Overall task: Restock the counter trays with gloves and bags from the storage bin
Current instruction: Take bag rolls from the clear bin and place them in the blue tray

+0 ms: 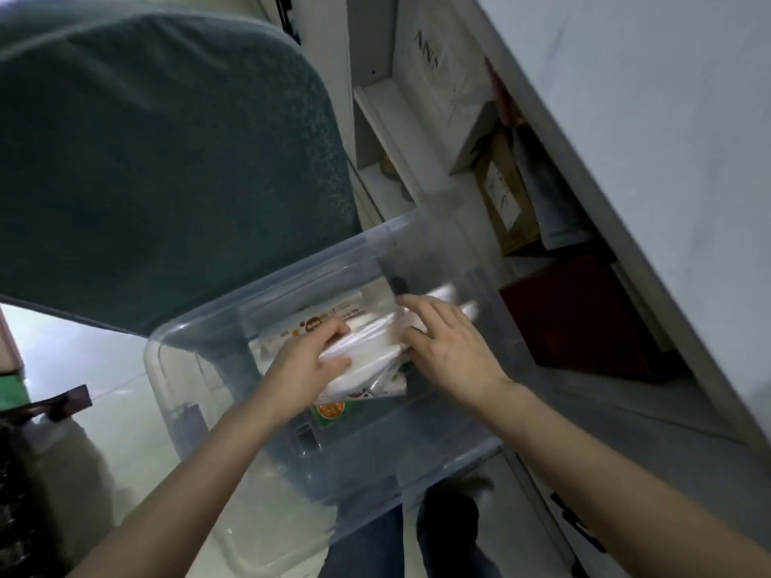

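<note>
The left hand [308,360] is curled round the near left end of a white pack [363,358]. Its thumb lies on top and its fingers wrap the near edge, so it has a good hold. The right hand [446,348] is just to the right. Its fingers are spread out and almost straight, and they rest on the far right end of the same pack. Its thumb touches the edge of the pack. I cannot tell if it is pinching or only touching.

The white pack is soft and shiny, like thin plastic folded up. It is inside the clear bin [175,335], near the middle. Under it lie more packs. One at the far left has an orange dot on it [311,323]. One at the near side has an orange and green label [330,410].

The clear bin is big and see-through. Left of it and farther away is the back of a green chair [167,160]. To the right is an open white cupboard [667,118] with shelves. On the shelves sit a brown box [505,198] and a dark red box [584,319]. Below the bin you can see the person's blue trousers [367,548] and the pale floor [83,360].
</note>
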Demonstrator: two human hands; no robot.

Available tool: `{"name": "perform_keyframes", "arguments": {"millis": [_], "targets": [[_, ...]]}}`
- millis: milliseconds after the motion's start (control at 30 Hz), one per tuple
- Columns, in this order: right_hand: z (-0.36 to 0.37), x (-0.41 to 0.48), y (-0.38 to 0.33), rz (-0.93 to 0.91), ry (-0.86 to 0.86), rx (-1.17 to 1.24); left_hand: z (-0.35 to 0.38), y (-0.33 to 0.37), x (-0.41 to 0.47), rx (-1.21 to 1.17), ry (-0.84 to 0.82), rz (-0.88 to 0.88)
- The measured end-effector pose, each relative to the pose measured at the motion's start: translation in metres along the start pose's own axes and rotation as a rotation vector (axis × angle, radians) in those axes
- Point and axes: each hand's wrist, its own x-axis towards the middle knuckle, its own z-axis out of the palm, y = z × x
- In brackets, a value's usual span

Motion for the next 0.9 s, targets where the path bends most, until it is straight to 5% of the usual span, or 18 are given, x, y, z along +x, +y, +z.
{"name": "perform_keyframes", "arguments": {"millis": [467,700,900], "targets": [[-0.214,-0.100,-0.029,0.070,0.117,0.120,-0.074,0.213,-0.113,0.221,-0.076,0.401],[-0.310,-0.219,-0.005,0.259,0.263,0.148,-0.010,0.335,-0.135,0.308,0.035,0.645],[-0.355,-0.355,0.024,0.492,0.274,0.108,0.094,0.436,-0.148,0.258,-0.035,0.809]]}}
